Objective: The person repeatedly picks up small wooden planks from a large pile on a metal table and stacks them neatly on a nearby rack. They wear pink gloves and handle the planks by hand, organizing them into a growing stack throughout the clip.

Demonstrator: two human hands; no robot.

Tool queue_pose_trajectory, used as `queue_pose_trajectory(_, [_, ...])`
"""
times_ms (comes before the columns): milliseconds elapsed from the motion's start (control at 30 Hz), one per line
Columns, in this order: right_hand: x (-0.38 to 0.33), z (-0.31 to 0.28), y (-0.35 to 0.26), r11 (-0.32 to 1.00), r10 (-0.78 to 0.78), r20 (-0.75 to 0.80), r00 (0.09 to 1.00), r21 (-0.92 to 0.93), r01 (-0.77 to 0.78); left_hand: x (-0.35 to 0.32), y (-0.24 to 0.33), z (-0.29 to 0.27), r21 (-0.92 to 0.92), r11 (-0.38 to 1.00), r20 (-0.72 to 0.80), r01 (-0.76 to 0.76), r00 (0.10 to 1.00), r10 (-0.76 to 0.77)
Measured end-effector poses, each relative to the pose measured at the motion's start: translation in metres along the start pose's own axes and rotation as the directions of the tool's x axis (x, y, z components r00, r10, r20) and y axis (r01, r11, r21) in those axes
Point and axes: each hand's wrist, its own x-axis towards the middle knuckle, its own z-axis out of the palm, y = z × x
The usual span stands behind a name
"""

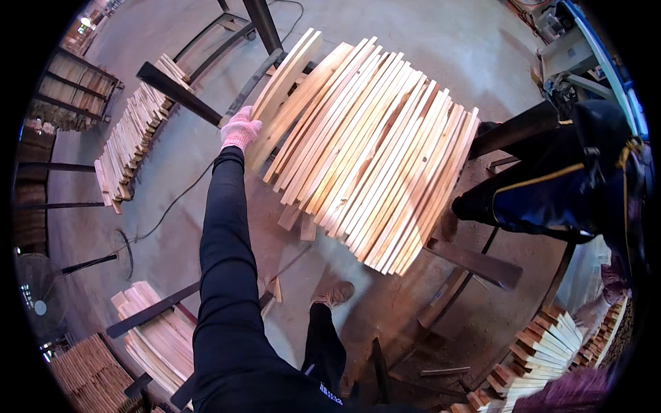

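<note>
My left hand (241, 129), in a pink knit glove, reaches forward in a black sleeve. Its fingers are closed on the near end of a pale wooden board (284, 77), at the left edge of a large stack. That board leans at an angle beside the others, with a gap partly between them. The stack of wooden boards (372, 151) lies side by side in a slanting row, ends uneven, on dark metal arms (475, 263). Some boards carry dark bark streaks and knots. My right hand is not in view.
A person in dark blue clothing (544, 196) stands close by the stack's right side. More board stacks stand left (134, 134), lower left (155, 323) and lower right (544, 351). Metal arms (179, 93) jut out. A cable (169, 213) crosses the floor near a fan (40, 303).
</note>
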Motion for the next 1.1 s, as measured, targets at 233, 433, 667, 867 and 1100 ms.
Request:
queue_pose_trajectory(233, [0.022, 0.01, -0.035, 0.995, 0.044, 0.065, 0.997, -0.087, -0.038, 0.043, -0.007, 0.029, 0.008, 1.0, 0.037, 0.016, 0.999, -0.016])
queue_pose_trajectory(433, [0.021, 0.016, -0.047, 0.993, 0.077, 0.119, 0.99, -0.093, -0.066, 0.031, -0.003, 0.008, -0.286, 0.95, 0.309, -0.122, 0.927, 0.212])
queue_pose_trajectory(667, [0.018, 0.02, -0.046, 0.993, 0.086, 0.15, 0.985, -0.097, -0.072, 0.023, -0.002, 0.025, -0.686, 0.713, 0.413, 0.145, 0.885, 0.217])
queue_pose_trajectory(867, [0.017, 0.022, -0.042, 0.995, 0.073, 0.175, 0.982, -0.085, -0.059, 0.029, -0.019, 0.045, -0.751, 0.646, 0.381, 0.132, 0.886, 0.262])
queue_pose_trajectory(1100, [0.01, 0.027, -0.037, 0.997, 0.053, 0.212, 0.976, -0.069, -0.04, 0.005, 0.046, 0.003, 0.044, 0.954, 0.32, -0.296, 0.909, 0.267])
